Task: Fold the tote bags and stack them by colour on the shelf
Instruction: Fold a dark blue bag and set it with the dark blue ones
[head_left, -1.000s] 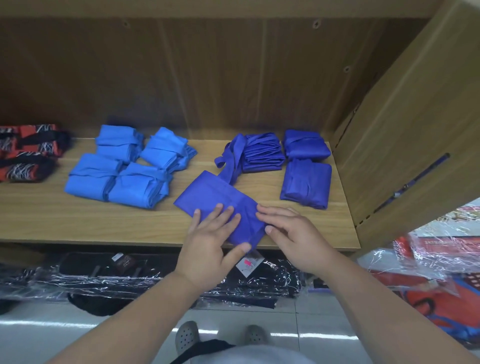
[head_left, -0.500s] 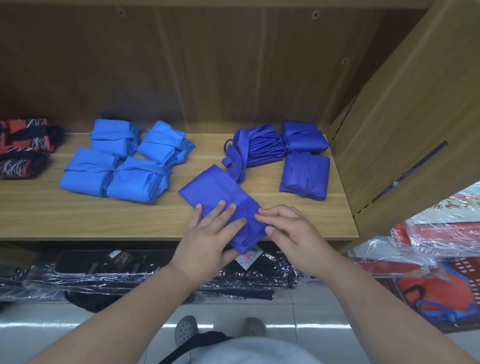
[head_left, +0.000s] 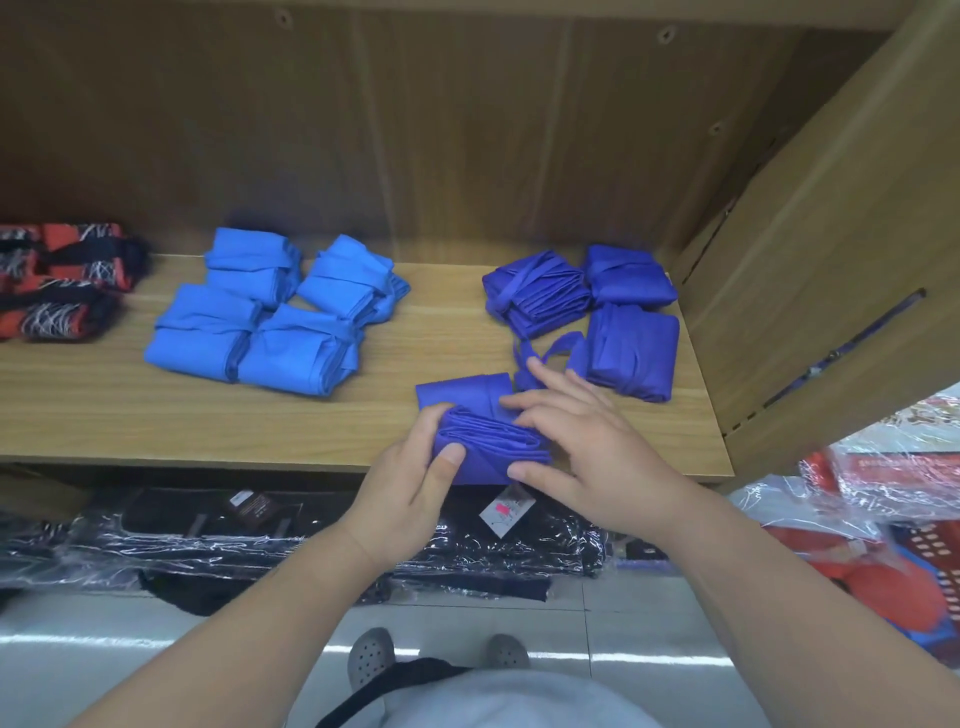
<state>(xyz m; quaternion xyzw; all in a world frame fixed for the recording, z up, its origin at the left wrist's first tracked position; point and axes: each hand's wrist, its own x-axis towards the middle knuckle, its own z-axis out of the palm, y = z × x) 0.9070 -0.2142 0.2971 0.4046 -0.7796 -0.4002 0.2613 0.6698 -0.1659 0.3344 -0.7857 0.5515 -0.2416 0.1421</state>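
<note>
A dark blue tote bag (head_left: 480, 434) lies partly folded at the front edge of the wooden shelf (head_left: 156, 421). My left hand (head_left: 415, 480) grips its folded left end, thumb on the front and fingers curled behind. My right hand (head_left: 582, 447) presses flat on the right part of the bag with spread fingers. The bag's handle loop (head_left: 545, 353) trails toward the back. Three folded dark blue bags (head_left: 623, 338) sit at the shelf's right. Several folded light blue bags (head_left: 270, 322) sit left of centre.
Red and black patterned bags (head_left: 57, 280) lie at the shelf's far left. A wooden side panel (head_left: 831, 249) closes the shelf on the right. Below are black goods in clear plastic (head_left: 311, 535) and red wrapped items (head_left: 893, 509). A paper tag (head_left: 506, 512) hangs under the bag.
The flat dark blue bag has been folded over on itself into a thicker bundle. My left hand went from pressing flat to gripping the fold; my right hand shifted onto its top.
</note>
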